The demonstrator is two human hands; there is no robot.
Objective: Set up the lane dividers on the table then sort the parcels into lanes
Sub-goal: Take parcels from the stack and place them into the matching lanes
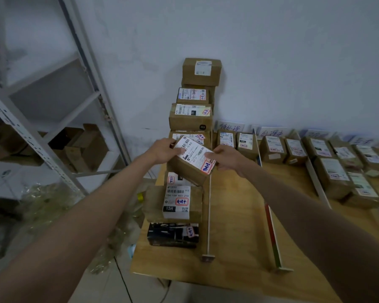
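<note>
Parcel sorting room, small back-room depot or courier pickup point. Wooden table (234, 217) pushed against a bare white wall (271, 51), split into lanes by thin upright dividers (209, 215). Lanes hold brown cardboard parcels (274, 148) with printed shipping labels, barcodes and handwritten red-bordered stickers. Handwritten paper signs (230, 127) lean on the wall at the head of the lanes. More parcels are stacked in a tall pile (195, 101) at the table's left end. Grey metal slotted-angle shelving (31, 132) at left holds open cartons (83, 147). Crumpled clear plastic wrap (48, 200) on the floor below.
</note>
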